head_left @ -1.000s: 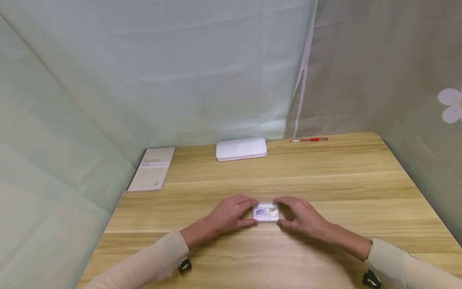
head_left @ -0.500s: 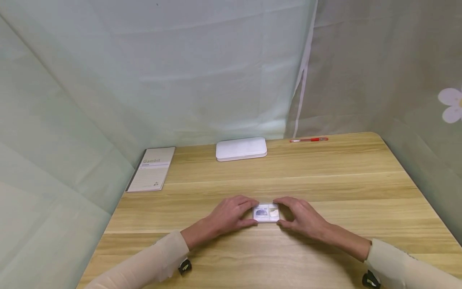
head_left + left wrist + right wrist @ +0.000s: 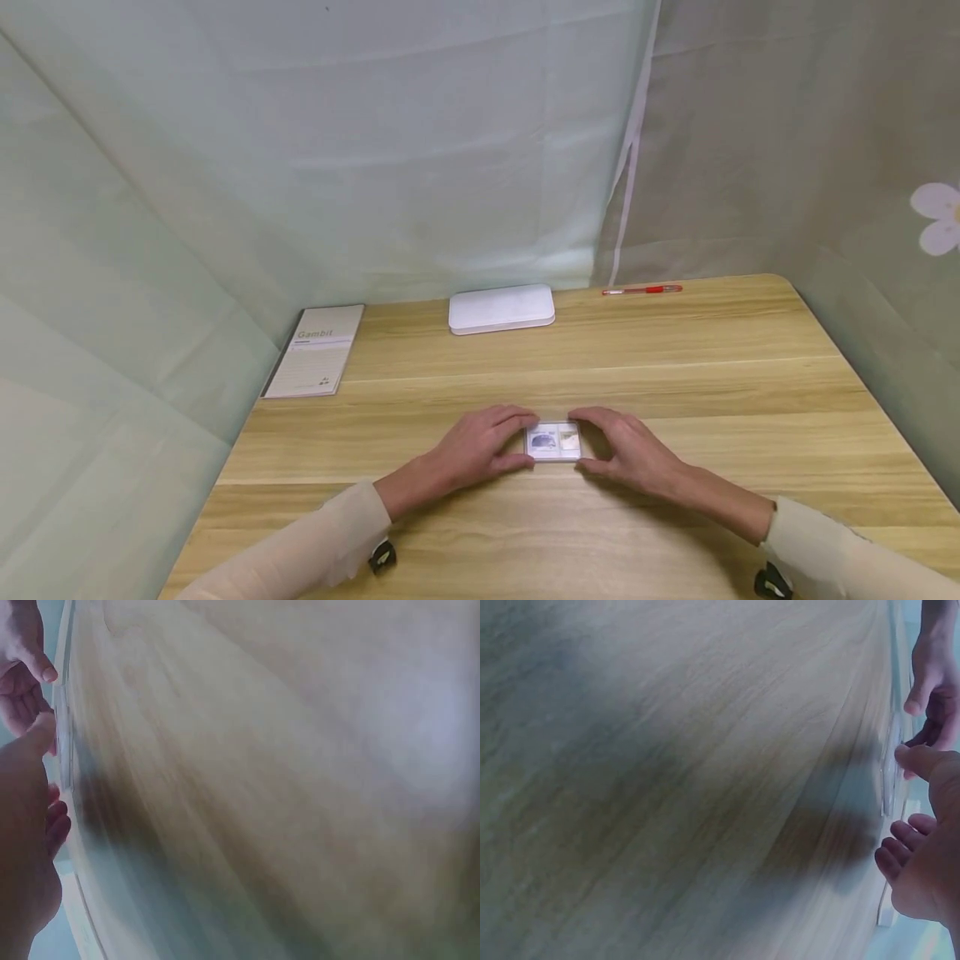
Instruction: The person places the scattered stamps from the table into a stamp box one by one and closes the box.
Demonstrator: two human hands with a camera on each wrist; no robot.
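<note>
A small flat rectangular case (image 3: 553, 442) lies on the wooden table in the head view. Its top shows a bluish printed picture on the left and a smaller pale patch on the right. My left hand (image 3: 476, 446) pinches its left end, index finger at the far corner and thumb at the near one. At the opposite end my right hand (image 3: 633, 450) does likewise. Seen nearly edge-on, the case (image 3: 64, 742) shows as a thin clear-sided strip beside the left hand (image 3: 26, 825) in the left wrist view. The right wrist view shows the right thumb at its edge (image 3: 889, 765).
A white lidded box (image 3: 501, 309) stands at the table's back edge. To its right lies a red pen (image 3: 642, 290), and at the left edge a notebook marked Gambit (image 3: 315, 350). Pale fabric curtains (image 3: 450, 150) border the wooden table (image 3: 675, 375) behind and at both sides.
</note>
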